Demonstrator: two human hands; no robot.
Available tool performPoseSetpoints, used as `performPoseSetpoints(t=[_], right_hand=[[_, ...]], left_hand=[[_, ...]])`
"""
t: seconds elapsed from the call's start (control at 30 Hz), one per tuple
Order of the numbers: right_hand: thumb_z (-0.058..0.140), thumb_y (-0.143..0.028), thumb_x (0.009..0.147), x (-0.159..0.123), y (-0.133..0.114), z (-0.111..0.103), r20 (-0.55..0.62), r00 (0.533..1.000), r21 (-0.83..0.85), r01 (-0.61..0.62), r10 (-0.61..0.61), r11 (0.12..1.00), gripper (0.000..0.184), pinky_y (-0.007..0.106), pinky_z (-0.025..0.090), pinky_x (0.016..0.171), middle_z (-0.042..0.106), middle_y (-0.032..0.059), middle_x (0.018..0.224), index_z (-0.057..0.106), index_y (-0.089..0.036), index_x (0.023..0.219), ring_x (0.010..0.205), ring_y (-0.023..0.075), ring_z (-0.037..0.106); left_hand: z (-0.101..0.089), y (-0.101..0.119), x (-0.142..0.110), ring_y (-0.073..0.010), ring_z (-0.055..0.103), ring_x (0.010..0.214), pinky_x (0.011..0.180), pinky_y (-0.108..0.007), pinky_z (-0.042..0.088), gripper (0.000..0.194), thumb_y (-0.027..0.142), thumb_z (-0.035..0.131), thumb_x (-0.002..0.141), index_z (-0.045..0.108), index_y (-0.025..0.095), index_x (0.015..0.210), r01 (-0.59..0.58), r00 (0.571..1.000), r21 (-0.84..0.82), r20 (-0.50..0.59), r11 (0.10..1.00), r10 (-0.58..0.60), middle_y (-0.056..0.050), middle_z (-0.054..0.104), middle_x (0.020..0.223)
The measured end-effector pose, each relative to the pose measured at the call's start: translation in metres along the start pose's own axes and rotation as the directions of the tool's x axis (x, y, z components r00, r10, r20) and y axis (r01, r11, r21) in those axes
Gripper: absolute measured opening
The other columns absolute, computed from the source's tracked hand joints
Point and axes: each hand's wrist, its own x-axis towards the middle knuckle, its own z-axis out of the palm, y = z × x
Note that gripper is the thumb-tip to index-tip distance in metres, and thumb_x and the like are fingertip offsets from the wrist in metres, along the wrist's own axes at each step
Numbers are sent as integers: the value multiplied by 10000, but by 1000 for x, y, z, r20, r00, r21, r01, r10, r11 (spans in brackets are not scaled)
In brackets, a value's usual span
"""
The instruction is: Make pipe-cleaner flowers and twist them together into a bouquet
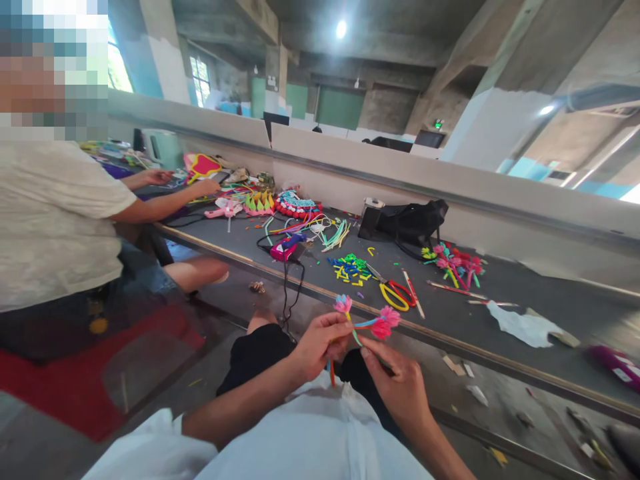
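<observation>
My left hand (323,343) is closed around the stems of fuzzy pipe-cleaner flowers, held over my lap at the table's front edge. Pink flower heads (386,323) stick out to the right on blue and orange stems, and a smaller pink and blue flower (343,304) points up. Orange and blue stem ends (333,373) hang below that hand. My right hand (397,377) pinches a pale green stem (356,338) between thumb and forefinger, just right of the left hand. Scissors (395,295) with yellow and red handles lie on the table beyond.
Cut yellow, green and blue pieces (350,269) lie beside a glue gun (286,247) with its cord over the edge. Finished flowers (455,262), a black bag (417,223) and a white scrap (523,325) are farther right. A co-worker (55,220) sits at left, hands over the table.
</observation>
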Motion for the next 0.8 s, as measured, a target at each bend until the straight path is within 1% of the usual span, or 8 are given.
performPoseSetpoints(t=[0.1, 0.2, 0.27, 0.43, 0.5, 0.6, 0.7, 0.8], right_hand=[[572, -367, 897, 0, 3, 0, 2, 995, 61, -98, 98, 993, 254, 335, 576, 794, 775, 62, 962, 770, -245, 1000, 884, 245, 726], [590, -426, 883, 0, 12, 1, 16, 982, 147, -189, 188, 971, 279, 356, 576, 764, 769, 58, 872, 776, -226, 942, 837, 258, 714], [580, -453, 885, 1, 18, 1, 43, 980, 213, -201, 196, 956, 310, 374, 574, 757, 755, 58, 807, 773, -213, 925, 802, 261, 704], [547, -484, 894, 13, 25, -3, 152, 981, 291, -165, 124, 943, 353, 349, 580, 733, 757, 80, 834, 773, -216, 929, 764, 242, 703], [575, -481, 879, 21, 28, -5, 202, 976, 291, -139, 82, 946, 338, 317, 571, 699, 760, 70, 818, 779, -213, 904, 744, 232, 705], [602, -504, 853, 34, 31, -8, 227, 974, 284, -83, 17, 955, 348, 292, 550, 665, 760, 59, 786, 787, -209, 850, 711, 220, 701], [620, -514, 838, 46, 31, -13, 244, 969, 269, -22, -46, 963, 343, 289, 528, 656, 748, 52, 741, 793, -219, 818, 667, 200, 675], [654, -497, 821, 58, 27, -25, 275, 957, 251, 23, -94, 968, 304, 286, 516, 663, 734, 42, 704, 795, -229, 801, 645, 185, 649]], left_hand=[[-2, 3, -1, -15, 240, 381, 403, -221, 75, 320, 348, 773, 707, 516, 157, 700, -34, 999, 60, -11, 998, 34, 60, 478, 505], [-3, 4, -2, -12, 244, 384, 409, -215, 88, 304, 347, 747, 741, 521, 150, 693, -59, 998, 95, 40, 994, 56, 47, 498, 514], [-4, 3, -2, -14, 250, 389, 414, -214, 96, 305, 348, 755, 736, 533, 145, 687, -58, 996, 107, 79, 993, 50, 52, 474, 498], [-5, -4, -6, -22, 264, 391, 412, -224, 89, 311, 363, 791, 680, 596, 121, 670, 26, 983, 148, 175, 989, -52, 49, 435, 477], [-5, -5, -8, -20, 257, 385, 410, -227, 82, 307, 356, 795, 671, 599, 119, 662, 86, 964, 156, 238, 984, -122, 49, 434, 478], [-7, -3, -9, -22, 251, 379, 406, -231, 80, 299, 335, 796, 669, 584, 127, 647, 171, 924, 175, 314, 970, -220, 61, 407, 461], [-11, -1, -7, -23, 253, 381, 407, -236, 76, 275, 323, 791, 672, 604, 122, 679, 210, 909, 217, 316, 953, -272, 55, 430, 477], [-13, 0, -6, -26, 255, 387, 413, -238, 85, 292, 366, 766, 696, 653, 103, 753, 186, 922, 290, 278, 939, -269, 51, 443, 493]])
